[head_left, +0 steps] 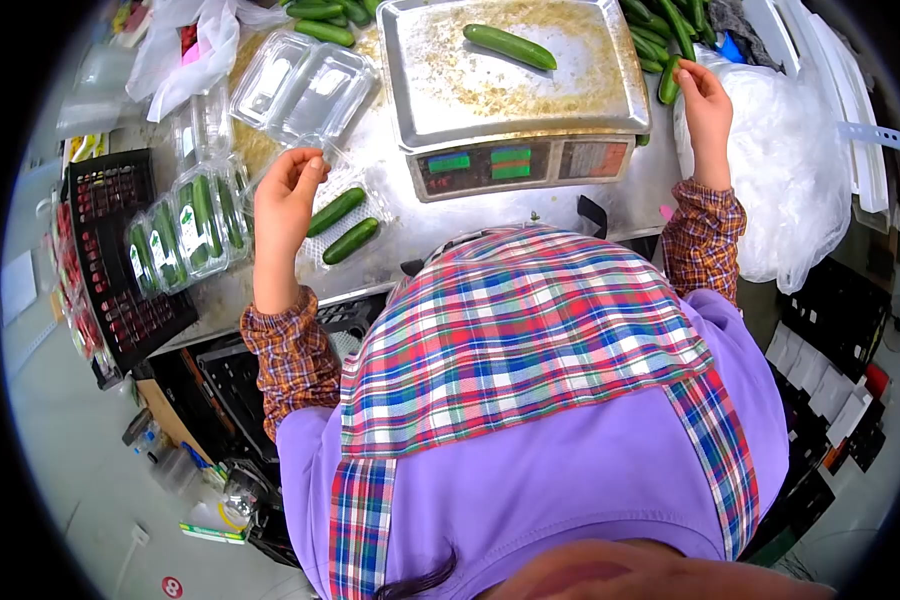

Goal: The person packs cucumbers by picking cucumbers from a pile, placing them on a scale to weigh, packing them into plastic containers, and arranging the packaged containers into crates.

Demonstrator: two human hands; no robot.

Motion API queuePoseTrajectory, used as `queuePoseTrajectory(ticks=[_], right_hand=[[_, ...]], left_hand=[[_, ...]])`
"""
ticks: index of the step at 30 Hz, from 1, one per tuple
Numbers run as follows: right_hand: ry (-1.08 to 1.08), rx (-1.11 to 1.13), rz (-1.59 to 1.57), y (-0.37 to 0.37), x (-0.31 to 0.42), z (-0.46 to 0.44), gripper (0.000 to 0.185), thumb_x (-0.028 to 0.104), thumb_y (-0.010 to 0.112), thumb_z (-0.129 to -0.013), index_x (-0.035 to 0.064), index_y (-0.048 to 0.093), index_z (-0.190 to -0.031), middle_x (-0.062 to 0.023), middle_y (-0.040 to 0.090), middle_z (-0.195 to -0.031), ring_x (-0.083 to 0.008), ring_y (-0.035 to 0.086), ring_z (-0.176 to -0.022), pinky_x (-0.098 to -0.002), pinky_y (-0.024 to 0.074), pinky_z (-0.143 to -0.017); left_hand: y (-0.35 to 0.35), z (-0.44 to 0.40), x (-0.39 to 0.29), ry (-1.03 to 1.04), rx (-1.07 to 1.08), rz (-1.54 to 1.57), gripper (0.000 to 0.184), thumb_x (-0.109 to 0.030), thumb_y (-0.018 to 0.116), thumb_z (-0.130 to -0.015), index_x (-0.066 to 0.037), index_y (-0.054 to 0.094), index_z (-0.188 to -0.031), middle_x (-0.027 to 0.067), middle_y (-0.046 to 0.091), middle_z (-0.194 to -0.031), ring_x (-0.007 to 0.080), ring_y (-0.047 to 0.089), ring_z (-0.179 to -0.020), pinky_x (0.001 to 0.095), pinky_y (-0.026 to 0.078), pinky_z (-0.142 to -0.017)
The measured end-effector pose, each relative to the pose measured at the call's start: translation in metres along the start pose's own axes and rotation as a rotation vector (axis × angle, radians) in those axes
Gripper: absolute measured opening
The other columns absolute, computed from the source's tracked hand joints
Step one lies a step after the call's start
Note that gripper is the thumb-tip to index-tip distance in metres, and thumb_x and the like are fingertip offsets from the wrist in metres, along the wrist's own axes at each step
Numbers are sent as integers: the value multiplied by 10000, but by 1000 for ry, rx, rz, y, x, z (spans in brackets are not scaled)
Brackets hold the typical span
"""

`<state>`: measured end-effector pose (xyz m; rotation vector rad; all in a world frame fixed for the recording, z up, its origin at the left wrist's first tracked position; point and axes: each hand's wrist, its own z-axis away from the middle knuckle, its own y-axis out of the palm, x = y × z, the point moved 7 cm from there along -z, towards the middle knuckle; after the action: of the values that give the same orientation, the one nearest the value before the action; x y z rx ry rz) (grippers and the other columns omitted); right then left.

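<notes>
My right hand (707, 115) pinches the end of a small cucumber (669, 80) beside the cucumber pile (655, 30) at the back right. My left hand (285, 205) has its thumb and fingers pressed together at the near edge of the empty clear plastic boxes (300, 85). Whether it grips a rim of clear plastic I cannot make out. Just right of it, two cucumbers (337, 212) lie side by side on a clear, bumpy plastic tray (378, 205). A single cucumber (510, 47) rests on the metal pan of the weighing scale (520, 110).
Packed clear boxes of cucumbers (190, 230) stand at the left against a black crate (100, 250). A white plastic bag (770, 160) bulges at the right. More cucumbers (325, 30) lie at the back left, near a thin plastic bag (185, 60).
</notes>
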<state>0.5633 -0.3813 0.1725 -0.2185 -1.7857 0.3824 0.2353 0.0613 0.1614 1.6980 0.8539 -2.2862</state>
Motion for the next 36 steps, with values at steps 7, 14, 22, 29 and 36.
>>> queuePoseTrajectory(ticks=[7,14,22,29,36], right_hand=[[24,16,45,-1,3,0,217,136,605,-868,7,650,-1036,-53,684,-913,-98,624,-831,-212,474,-755],[-31,88,56,25,9,-6,199,145,610,-859,21,664,-1005,-45,688,-876,-85,621,-778,-216,478,-716],[-77,80,91,42,-1,-10,182,126,598,-863,19,651,-1001,-46,681,-855,-99,616,-770,-231,479,-708],[9,6,-37,22,-10,-1,176,62,562,-882,-6,625,-1032,-67,670,-900,-123,623,-813,-237,482,-753],[77,-29,-43,16,-5,-12,173,60,548,-900,-22,617,-1036,-79,661,-917,-136,624,-860,-243,482,-788]], left_hand=[[34,-19,-15,72,96,-23,193,-118,608,-881,22,613,-1013,61,656,-840,95,604,-769,229,479,-688],[53,-19,-28,85,150,-90,180,-129,614,-876,13,623,-986,36,651,-801,72,570,-711,223,462,-641],[47,-53,-29,107,111,-253,193,-145,643,-836,0,624,-961,82,661,-800,145,616,-723,276,489,-673],[36,-151,-38,365,-59,-534,196,-165,653,-789,-18,633,-917,132,671,-830,282,647,-751,348,506,-688],[104,-239,-49,823,-17,-1295,214,-117,592,-720,-119,634,-930,59,575,-931,263,513,-945,388,416,-746]])
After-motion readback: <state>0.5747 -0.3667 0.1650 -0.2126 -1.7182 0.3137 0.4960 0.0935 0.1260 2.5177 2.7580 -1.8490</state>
